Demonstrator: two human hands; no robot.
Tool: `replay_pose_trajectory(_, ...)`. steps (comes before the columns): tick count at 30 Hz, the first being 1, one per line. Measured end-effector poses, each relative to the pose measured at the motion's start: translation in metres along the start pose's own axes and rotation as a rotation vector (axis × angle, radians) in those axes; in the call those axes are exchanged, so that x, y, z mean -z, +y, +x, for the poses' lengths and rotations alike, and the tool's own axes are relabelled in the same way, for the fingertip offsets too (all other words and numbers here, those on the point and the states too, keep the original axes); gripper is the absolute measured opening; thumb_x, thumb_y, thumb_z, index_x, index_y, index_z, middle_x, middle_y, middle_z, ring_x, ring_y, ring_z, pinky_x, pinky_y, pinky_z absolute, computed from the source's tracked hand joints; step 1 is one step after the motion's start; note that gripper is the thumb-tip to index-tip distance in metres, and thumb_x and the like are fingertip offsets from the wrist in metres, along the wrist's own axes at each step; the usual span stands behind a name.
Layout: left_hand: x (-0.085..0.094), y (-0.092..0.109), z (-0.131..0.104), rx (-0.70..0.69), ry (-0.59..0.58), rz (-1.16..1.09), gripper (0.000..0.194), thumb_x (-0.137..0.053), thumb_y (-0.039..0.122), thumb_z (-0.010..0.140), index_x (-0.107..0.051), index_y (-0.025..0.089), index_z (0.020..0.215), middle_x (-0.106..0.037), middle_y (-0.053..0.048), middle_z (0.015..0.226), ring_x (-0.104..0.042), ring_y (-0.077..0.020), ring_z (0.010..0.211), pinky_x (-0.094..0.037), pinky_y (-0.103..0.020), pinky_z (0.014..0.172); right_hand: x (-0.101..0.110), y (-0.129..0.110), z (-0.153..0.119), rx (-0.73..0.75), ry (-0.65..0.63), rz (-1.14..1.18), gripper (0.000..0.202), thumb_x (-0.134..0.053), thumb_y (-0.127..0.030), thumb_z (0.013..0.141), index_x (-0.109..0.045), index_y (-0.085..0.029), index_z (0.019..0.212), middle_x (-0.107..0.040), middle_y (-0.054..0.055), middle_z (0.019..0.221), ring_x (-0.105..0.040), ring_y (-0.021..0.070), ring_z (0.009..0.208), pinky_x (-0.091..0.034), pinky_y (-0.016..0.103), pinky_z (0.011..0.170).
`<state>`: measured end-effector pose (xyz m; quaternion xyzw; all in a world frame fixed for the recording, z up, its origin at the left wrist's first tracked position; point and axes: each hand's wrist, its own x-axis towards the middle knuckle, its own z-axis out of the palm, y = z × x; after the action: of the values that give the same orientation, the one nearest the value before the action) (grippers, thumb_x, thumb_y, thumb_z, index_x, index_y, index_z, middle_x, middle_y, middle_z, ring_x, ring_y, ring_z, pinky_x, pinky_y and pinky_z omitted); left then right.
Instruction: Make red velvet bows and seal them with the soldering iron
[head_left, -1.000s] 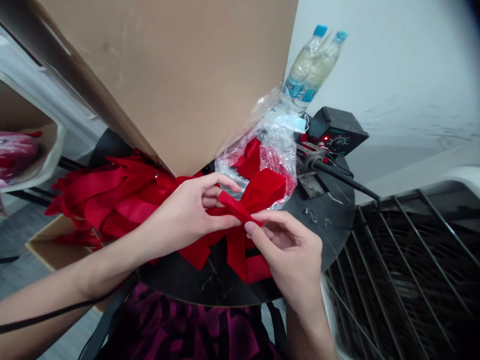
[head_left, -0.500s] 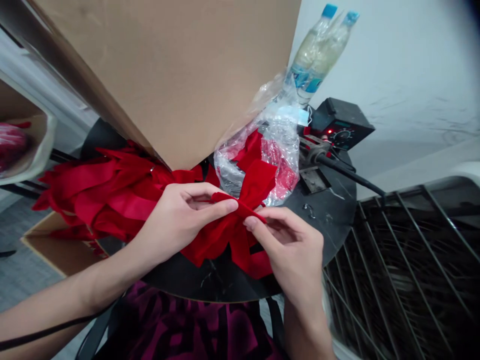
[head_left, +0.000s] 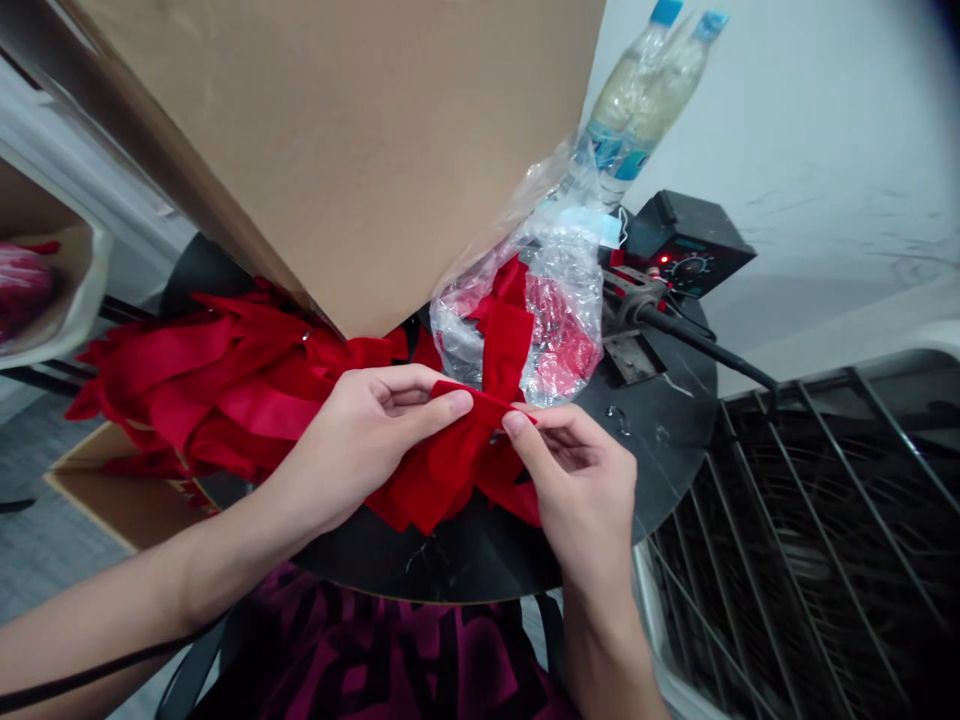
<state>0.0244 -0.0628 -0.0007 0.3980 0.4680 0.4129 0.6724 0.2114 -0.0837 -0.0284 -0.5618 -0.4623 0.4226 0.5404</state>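
Between my hands, over the round black table [head_left: 480, 560], is a red fabric bow [head_left: 507, 350] with a narrow band across its middle. My left hand [head_left: 382, 430] pinches the left end of the band between thumb and fingers. The right end is pinched by my right hand [head_left: 581, 470]. Loops and tails of red fabric spread above and below the band. A heap of red fabric pieces [head_left: 217, 380] lies to the left of my left hand. Behind the bow rests a clear plastic bag [head_left: 562, 330] with red pieces in it.
A large cardboard box [head_left: 360, 150] stands at the back. Two bottles [head_left: 645, 100] and a black control unit [head_left: 686, 250] with a red light are at the back right, beside a corded tool in a holder [head_left: 637, 300]. A metal rack [head_left: 802, 520] stands right.
The bow's upper part has swung from leaning right to nearly upright, and its lower tails have shifted. My right hand has moved slightly left and up; both hands still pinch the band.
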Motion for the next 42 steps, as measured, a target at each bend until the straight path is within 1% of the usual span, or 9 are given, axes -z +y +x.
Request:
replay_pose_trajectory(4,-0.004,-0.002,0.000,-0.041,0.027,-0.016,0.005,-0.081,0.023,0.090,-0.079,0.021,0.095,-0.078,0.002,0.085,-0.074,-0.0116,0.083,-0.058,-0.016,0.079,-0.002,-0.001,-0.001,0.023,-0.041,-0.044,0.017,-0.082,-0.036,0.088,-0.073,-0.022,0.085,-0.076,0.001,0.082,-0.072,0.0146,0.074,-0.062,0.026,0.071)
replay_pose_trajectory(6,-0.006,-0.002,0.001,-0.064,0.023,0.002,0.011,-0.083,0.018,0.087,-0.077,0.021,0.095,-0.077,0.004,0.087,-0.074,-0.0105,0.084,-0.058,-0.015,0.079,-0.004,-0.002,-0.002,0.035,-0.043,-0.032,0.015,-0.081,-0.034,0.089,-0.072,-0.022,0.086,-0.077,0.001,0.086,-0.074,0.0147,0.077,-0.062,0.025,0.074)
replay_pose_trajectory(9,-0.005,0.000,0.002,-0.062,-0.009,0.038,0.029,-0.091,0.010,0.074,-0.074,0.020,0.097,-0.082,0.001,0.100,-0.078,-0.0159,0.099,-0.060,-0.020,0.090,-0.006,-0.004,-0.004,0.070,-0.004,-0.053,0.014,-0.081,-0.033,0.089,-0.073,-0.022,0.085,-0.078,0.002,0.088,-0.074,0.0153,0.077,-0.062,0.027,0.073)
replay_pose_trajectory(11,-0.002,0.001,0.001,-0.034,-0.026,0.040,0.033,-0.092,0.009,0.073,-0.074,0.019,0.099,-0.083,-0.001,0.105,-0.079,-0.0199,0.104,-0.062,-0.025,0.094,-0.005,-0.005,-0.004,0.084,0.001,-0.066,0.015,-0.082,-0.033,0.088,-0.073,-0.022,0.084,-0.079,0.002,0.087,-0.073,0.0155,0.074,-0.062,0.027,0.070)
replay_pose_trajectory(18,0.005,0.002,-0.005,-0.051,0.005,0.077,0.028,-0.093,0.015,0.073,-0.076,0.020,0.095,-0.085,-0.002,0.097,-0.081,-0.0221,0.098,-0.065,-0.026,0.088,0.000,-0.008,-0.004,0.155,-0.061,-0.076,0.013,-0.084,-0.028,0.086,-0.073,-0.023,0.082,-0.078,0.001,0.084,-0.074,0.0158,0.073,-0.064,0.028,0.070)
replay_pose_trajectory(23,0.006,0.001,-0.008,-0.118,0.052,0.053,0.016,-0.090,0.017,0.080,-0.080,0.022,0.093,-0.085,0.000,0.095,-0.080,-0.0172,0.093,-0.063,-0.021,0.087,-0.002,-0.010,-0.005,0.183,-0.094,-0.042,0.012,-0.084,-0.022,0.084,-0.073,-0.024,0.079,-0.079,0.000,0.084,-0.075,0.0158,0.074,-0.066,0.028,0.074)
replay_pose_trajectory(30,0.010,-0.001,-0.009,-0.098,0.092,0.053,0.018,-0.092,0.023,0.078,-0.080,0.021,0.091,-0.084,0.000,0.089,-0.080,-0.0180,0.087,-0.064,-0.021,0.080,-0.006,-0.012,-0.003,0.094,-0.147,0.090,0.013,-0.088,-0.020,0.079,-0.079,-0.026,0.085,-0.078,-0.003,0.082,-0.075,0.0133,0.074,-0.064,0.023,0.070)
replay_pose_trajectory(35,0.007,0.005,-0.009,-0.139,0.072,0.134,0.017,-0.091,0.016,0.078,-0.082,0.022,0.091,-0.083,0.002,0.089,-0.080,-0.0156,0.087,-0.063,-0.016,0.079,-0.010,-0.010,-0.004,0.115,-0.072,0.081,0.011,-0.087,-0.017,0.079,-0.079,-0.024,0.079,-0.079,-0.002,0.083,-0.075,0.0136,0.076,-0.064,0.023,0.074)
replay_pose_trajectory(42,0.011,0.003,-0.007,-0.132,0.070,0.104,0.019,-0.089,0.006,0.077,-0.082,0.023,0.084,-0.084,0.005,0.087,-0.080,-0.0095,0.082,-0.059,-0.008,0.078,-0.008,-0.009,0.000,0.022,-0.121,0.123,0.014,-0.091,-0.022,0.075,-0.077,-0.022,0.072,-0.079,-0.001,0.080,-0.075,0.0128,0.073,-0.063,0.021,0.070)
